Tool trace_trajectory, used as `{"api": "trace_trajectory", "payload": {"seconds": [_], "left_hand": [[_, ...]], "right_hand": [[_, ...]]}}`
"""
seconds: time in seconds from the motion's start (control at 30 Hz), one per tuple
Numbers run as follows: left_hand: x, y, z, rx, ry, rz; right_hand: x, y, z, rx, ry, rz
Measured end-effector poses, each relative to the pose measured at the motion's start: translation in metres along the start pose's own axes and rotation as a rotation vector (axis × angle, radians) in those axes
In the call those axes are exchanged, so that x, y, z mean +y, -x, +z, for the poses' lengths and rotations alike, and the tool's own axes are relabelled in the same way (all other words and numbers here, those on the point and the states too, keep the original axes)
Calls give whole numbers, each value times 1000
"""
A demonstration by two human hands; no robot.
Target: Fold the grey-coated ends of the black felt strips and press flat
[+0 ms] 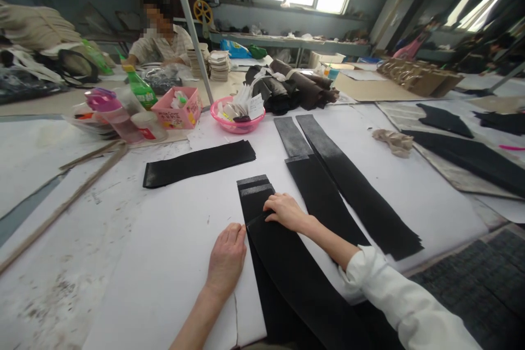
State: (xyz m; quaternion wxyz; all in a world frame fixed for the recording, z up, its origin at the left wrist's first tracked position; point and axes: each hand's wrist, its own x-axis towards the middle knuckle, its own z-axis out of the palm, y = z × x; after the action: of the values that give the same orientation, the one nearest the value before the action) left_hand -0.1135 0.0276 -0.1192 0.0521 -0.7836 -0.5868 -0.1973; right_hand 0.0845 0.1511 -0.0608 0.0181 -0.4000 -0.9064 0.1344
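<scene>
Across most of the view: bench (172, 273) with a white covering, scuffed and stained toward the left. On its far side, co-worker (164, 46) in a pale checked top, just left of a slanting metal pole (190, 24). At the back of the white area, heap of dark rolled material (301, 87).

Nearer, long black strips in several lots. At right, a staggered stack (361, 186), slanting toward the near edge. Beside it, middle strips (322, 191), with a grey piece at the far end. In the near centre, top strip (303, 276) laid over lower strips (266, 306), curving away from their left edge; two grey bands showing beyond its far end. Well apart at left, shorter black stack (199, 163), lying crosswise.

Behind the strips, pink basket (238, 127) of papers and small items; to its left, pink box (180, 110), then green bottle (141, 87).

Left hand (227, 254): fingers together and curled, tips at the left corner of the top strip's far end; grip or mere touch, cannot tell. Right hand (285, 210): partly open, fingers bent down over that same end, thumb near its edge; pinching or pressing, cannot tell. Farther right, crumpled beige cloth (394, 142).
</scene>
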Motion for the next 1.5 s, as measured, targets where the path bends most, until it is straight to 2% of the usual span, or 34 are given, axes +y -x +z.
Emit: {"api": "trace_trajectory", "payload": {"seconds": [0.23, 0.33, 0.47, 0.67, 0.93, 1.17, 1.3, 1.5], "left_hand": [[-2, 1, 4, 10, 115, -49], [-5, 0, 2, 26, 292, -130], [-6, -4, -7, 85, 501, -268], [15, -17, -27, 21, 841, -407], [29, -20, -62, -39, 824, -358], [31, -10, -83, -127, 894, -370], [28, -5, -92, -167, 982, -401], [20, 2, -100, -264, 1096, -409]], "right_hand": [[4, -22, 6, -134, -89, 25], [6, -24, 2, -166, -149, 8], [3, -13, -10, -163, -246, -1], [-9, 9, -30, -98, -518, -34], [-21, 34, -37, 3, -725, 21], [-29, 52, -49, -28, -1009, 165], [-34, 60, -57, -51, -1123, 141], [-42, 66, -62, -89, -1174, 161]]}}
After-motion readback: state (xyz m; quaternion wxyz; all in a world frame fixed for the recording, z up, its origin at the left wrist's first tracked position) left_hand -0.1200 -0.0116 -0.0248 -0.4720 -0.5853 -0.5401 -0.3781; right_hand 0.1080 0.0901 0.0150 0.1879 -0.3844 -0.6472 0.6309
